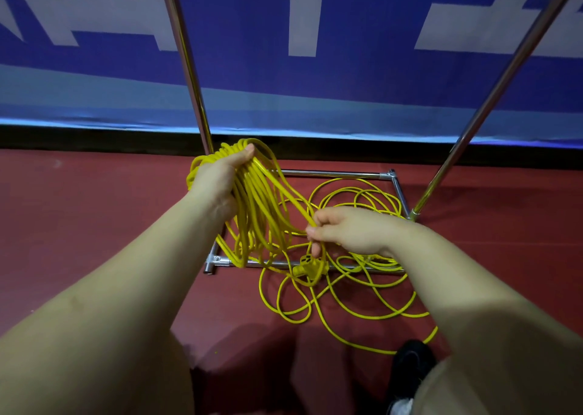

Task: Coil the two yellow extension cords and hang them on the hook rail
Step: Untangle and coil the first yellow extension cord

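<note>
A bundle of yellow extension cord [252, 200] hangs in long loops from the left hand [217, 181], gathered at the top where the fingers wrap round it; the loops droop below that grip. One strand runs from the top of the bundle down to the right hand [350, 230], which pinches it. Just below the right grip a yellow plug [307, 268] dangles. The second yellow cord [353, 291] lies loose and uncoiled on the red floor [94, 225], below and beyond the right grip, its tangled loops spread across the metal base frame [334, 174] of the rack.
</note>
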### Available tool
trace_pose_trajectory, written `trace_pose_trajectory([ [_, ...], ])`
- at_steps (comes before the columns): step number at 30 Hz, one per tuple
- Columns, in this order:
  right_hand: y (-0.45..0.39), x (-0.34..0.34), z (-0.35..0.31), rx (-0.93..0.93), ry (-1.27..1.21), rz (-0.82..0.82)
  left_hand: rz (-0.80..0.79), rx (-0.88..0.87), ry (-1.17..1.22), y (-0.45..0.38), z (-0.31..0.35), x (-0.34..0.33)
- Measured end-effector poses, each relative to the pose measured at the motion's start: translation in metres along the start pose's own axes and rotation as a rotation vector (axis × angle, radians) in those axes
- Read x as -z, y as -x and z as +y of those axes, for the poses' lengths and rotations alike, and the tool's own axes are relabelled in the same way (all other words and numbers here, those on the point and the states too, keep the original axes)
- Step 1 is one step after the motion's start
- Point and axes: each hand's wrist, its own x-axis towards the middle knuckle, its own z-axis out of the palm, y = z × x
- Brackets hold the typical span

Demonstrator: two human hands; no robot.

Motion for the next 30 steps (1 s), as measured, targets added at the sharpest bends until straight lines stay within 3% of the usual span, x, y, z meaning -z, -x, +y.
trace_pose_trajectory([
  [2,-0.002,0.005,0.008,-0.010,0.098,0.042,0.023,0.008,0.022,-0.003,0.003,0.004],
  [6,-0.002,0.013,0.008,0.074,0.008,0.184,0.033,0.018,0.085,-0.004,0.005,0.009],
  [13,-0.003,0.006,0.003,0.142,0.012,0.246,0.000,-0.010,0.035,-0.001,-0.001,0.004],
  [18,-0.001,0.005,0.002,0.084,0.053,0.139,0.019,0.002,0.018,-0.001,-0.001,0.003],
  [22,0.001,0.005,0.007,-0.053,-0.055,-0.008,0.043,0.003,0.036,-0.004,0.004,0.010],
  [26,0.008,0.014,0.015,-0.100,0.064,-0.140,0.088,-0.021,0.016,-0.006,0.008,0.018],
  [30,0.015,0.028,0.019,-0.145,0.015,-0.084,0.119,-0.072,-0.019,-0.004,0.011,0.021],
])
